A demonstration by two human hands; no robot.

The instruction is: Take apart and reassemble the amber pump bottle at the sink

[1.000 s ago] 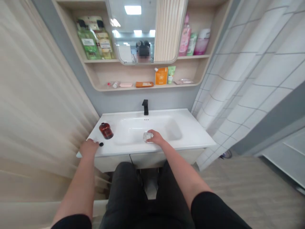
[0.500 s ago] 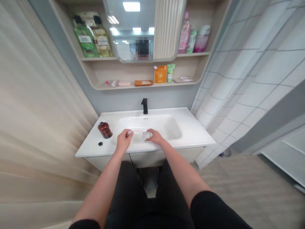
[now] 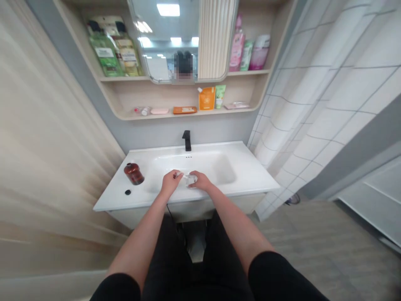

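Observation:
My right hand (image 3: 200, 181) is closed around a small clear cup (image 3: 191, 180) over the front of the sink basin. Beside it my left hand (image 3: 171, 182) pinches a slim, pale, see-through stick-like thing (image 3: 179, 174), whose exact kind I cannot make out. Its tip points right and is close to the cup's rim; whether the two touch is not clear. To the left, a brown bottle without a cap (image 3: 134, 174) stands on the counter. In front of that bottle lies a small round black cap (image 3: 128, 192).
A black faucet (image 3: 187, 141) rises behind the white sink (image 3: 232, 169). Above it hangs a mirrored shelf unit (image 3: 150, 116) with several bottles, an orange pouch (image 3: 207, 98) and a green tube (image 3: 219, 96). A beige curtain (image 3: 53, 167) borders the left side.
My left hand has moved right with the pale stick-like thing, bringing it up close to the cup. My right hand still holds the cup. The view has shifted slightly.

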